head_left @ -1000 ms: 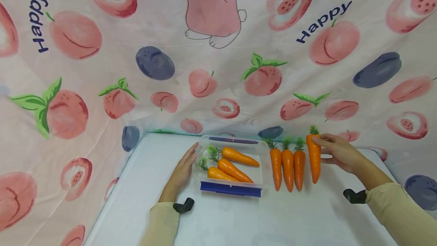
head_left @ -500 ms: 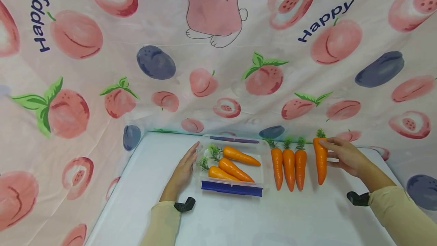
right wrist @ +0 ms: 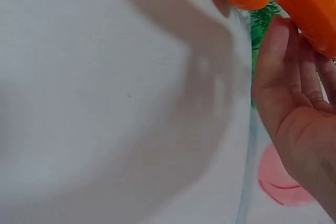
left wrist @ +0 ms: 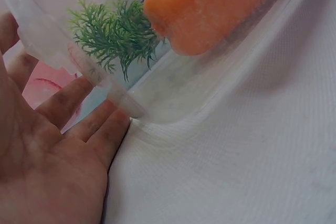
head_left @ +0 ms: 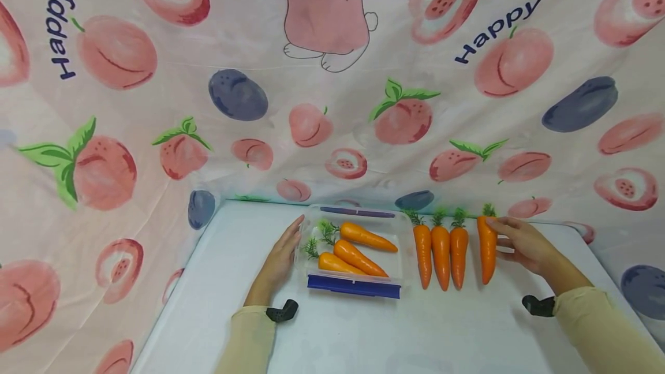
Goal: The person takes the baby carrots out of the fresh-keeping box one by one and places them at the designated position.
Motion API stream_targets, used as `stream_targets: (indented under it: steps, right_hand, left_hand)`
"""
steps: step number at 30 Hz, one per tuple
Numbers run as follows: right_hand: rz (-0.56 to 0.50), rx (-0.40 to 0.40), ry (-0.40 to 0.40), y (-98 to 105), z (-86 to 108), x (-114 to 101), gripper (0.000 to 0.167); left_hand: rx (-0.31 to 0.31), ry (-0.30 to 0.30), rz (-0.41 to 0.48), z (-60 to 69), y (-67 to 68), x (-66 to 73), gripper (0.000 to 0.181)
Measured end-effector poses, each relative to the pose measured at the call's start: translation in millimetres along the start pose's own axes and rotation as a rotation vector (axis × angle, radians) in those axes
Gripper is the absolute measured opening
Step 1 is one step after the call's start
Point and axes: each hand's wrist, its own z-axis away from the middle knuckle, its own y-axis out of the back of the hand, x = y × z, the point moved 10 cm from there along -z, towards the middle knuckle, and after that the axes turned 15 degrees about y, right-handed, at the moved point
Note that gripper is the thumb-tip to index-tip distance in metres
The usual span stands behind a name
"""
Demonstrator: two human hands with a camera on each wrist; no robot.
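Note:
In the head view, my right hand (head_left: pixel 527 247) pinches the upper part of an orange carrot (head_left: pixel 487 253) with a green leafy top. Thumb and fingers also show against the carrot (right wrist: pixel 307 9) in the right wrist view. Three more carrots (head_left: pixel 441 258) lie side by side to its left, tops toward the back. A clear plastic box (head_left: pixel 407 247) holds three carrots (head_left: pixel 358 255). My left hand (head_left: pixel 279 258) rests along the box's left side, its fairly straight fingers (left wrist: pixel 71 100) touching the clear wall in the left wrist view.
A blue clip flap (head_left: pixel 353 286) hangs from the box's front edge; another lies along its back edge. The white table (head_left: pixel 337 333) ends at a fruit-print cloth (head_left: pixel 312 103) behind and at the sides. Black wrist cameras (head_left: pixel 283 310) sit at both cuffs.
The carrot in my right hand has moved slightly right, then down toward the table, right of the row. My left hand and the box keep their places.

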Motion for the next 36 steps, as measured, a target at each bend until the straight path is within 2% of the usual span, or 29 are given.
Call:
stream_targets:
  steps: [11, 19, 36]
  right_hand:
    - [0.022, -0.001, -0.047, -0.7, -2.7, 21.7, 0.089]
    - [0.048, -0.010, -0.093, -6.4, -2.5, 34.9, 0.100]
    - [0.080, 0.012, -0.118, -5.6, -6.6, 43.5, 0.095]
  left_hand:
    - [-0.004, -0.004, 0.032, -1.0, -0.4, -1.1, 0.050]
    - [-0.005, -0.008, 0.033, 0.2, -1.0, 0.8, 0.051]
    - [0.000, -0.004, 0.010, 0.4, 0.2, 0.3, 0.053]
